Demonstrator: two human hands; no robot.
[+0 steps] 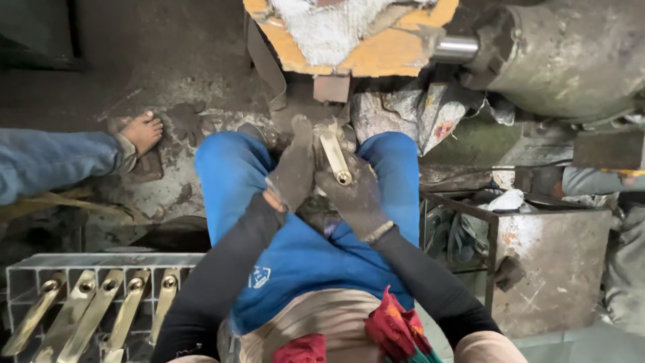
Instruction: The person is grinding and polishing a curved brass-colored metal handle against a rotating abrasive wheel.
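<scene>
A: What sort of place is this?

B: A grimy workshop floor (134, 60), dark and stained, seen from above by a person sitting with blue-trousered knees apart.

A: Take the metal crate as the landmark. What is in it?

B: The crate (40, 265) sits nearest, at the lower left. Five brass handles (87, 306) lean in a row inside it, bright and clean-looking. I judge those as done pieces, though I cannot tell for certain.

A: And the hands?

B: Up and to the right of the crate, between the knees. Both are black with dirt. The left hand (293, 168) lies with fingers long and fairly straight against the side of one more brass handle (334, 156). The right hand (356, 195) is curled around that handle from below, holding it with its round end showing.

A: So that piece is in work?

B: It seems so; it looks duller than the crate ones.

A: Beyond the hands?

B: Further from the crate, a cloth wheel (329, 30) on a yellow block, with a motor's steel shaft (455, 48) at its right. Left of it, another person's bare foot (141, 131). How many pieces remain, I cannot see.
</scene>
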